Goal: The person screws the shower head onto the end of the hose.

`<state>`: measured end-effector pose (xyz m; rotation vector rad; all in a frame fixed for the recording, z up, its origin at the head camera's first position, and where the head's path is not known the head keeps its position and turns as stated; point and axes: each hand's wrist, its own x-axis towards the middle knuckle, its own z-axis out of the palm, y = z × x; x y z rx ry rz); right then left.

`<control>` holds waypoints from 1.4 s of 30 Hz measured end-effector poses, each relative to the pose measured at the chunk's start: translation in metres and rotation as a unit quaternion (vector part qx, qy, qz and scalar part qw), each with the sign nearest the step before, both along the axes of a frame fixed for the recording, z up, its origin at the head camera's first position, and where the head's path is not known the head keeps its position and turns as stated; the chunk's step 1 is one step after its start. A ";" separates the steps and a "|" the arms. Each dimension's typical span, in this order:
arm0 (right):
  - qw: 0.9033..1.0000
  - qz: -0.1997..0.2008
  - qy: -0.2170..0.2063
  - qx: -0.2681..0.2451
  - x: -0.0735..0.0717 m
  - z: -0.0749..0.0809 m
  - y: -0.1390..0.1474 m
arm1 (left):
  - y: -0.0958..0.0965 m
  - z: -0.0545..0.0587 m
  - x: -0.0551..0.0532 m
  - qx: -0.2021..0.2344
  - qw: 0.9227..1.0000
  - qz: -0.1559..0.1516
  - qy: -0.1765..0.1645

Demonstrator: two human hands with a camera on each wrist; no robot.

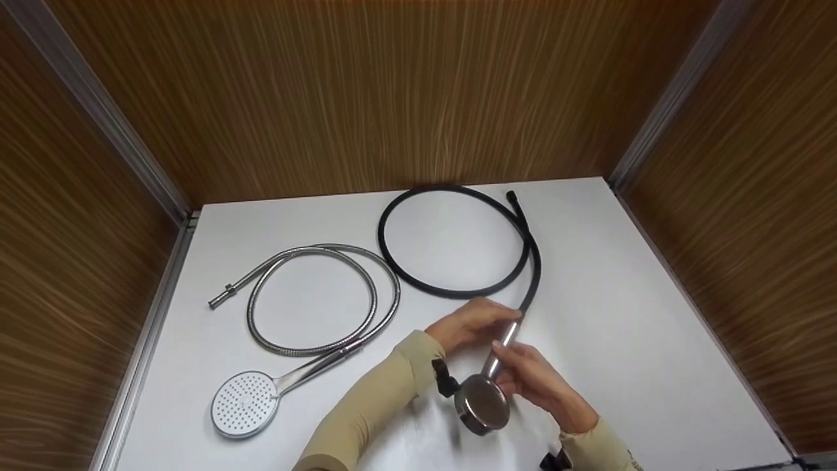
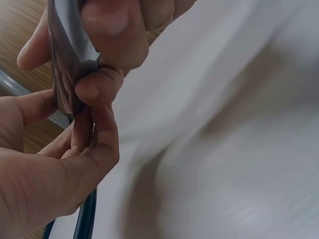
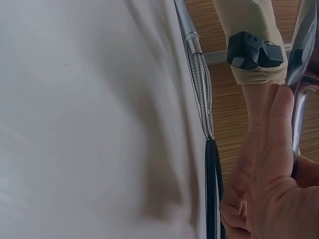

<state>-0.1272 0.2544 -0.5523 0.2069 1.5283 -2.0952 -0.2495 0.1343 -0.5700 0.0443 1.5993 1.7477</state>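
Note:
A chrome hand shower (image 1: 482,404) is held above the white table, its round head toward the front edge. My right hand (image 1: 533,376) grips its handle (image 1: 502,350), with the thumb on top. At the handle's far end my left hand (image 1: 474,320) pinches the joint where a black hose (image 1: 533,275) meets it; in the left wrist view the left fingers (image 2: 102,134) curl round that end. Whether the joint is tight cannot be seen behind the fingers. The black hose runs back into one large loop, and its free end (image 1: 512,196) lies at the back.
On the left of the table (image 1: 654,379) lies a second shower head (image 1: 245,404) with a white dotted face. It joins a coiled silver metal hose (image 1: 314,352), whose end fitting (image 1: 222,297) points left. Wood-grain panels (image 1: 392,98) stand at the back and both sides.

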 end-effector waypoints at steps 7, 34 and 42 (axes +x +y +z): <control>1.000 -0.004 -0.003 -0.011 -0.001 0.001 -0.002 | -0.004 0.000 -0.002 0.025 0.999 -0.036 -0.008; 0.999 -0.042 -0.006 -0.018 -0.002 0.000 -0.002 | -0.002 0.003 -0.001 0.078 0.991 -0.102 -0.046; 0.999 -0.036 0.000 -0.010 -0.002 0.000 -0.002 | -0.008 0.006 0.004 0.007 0.995 -0.089 0.038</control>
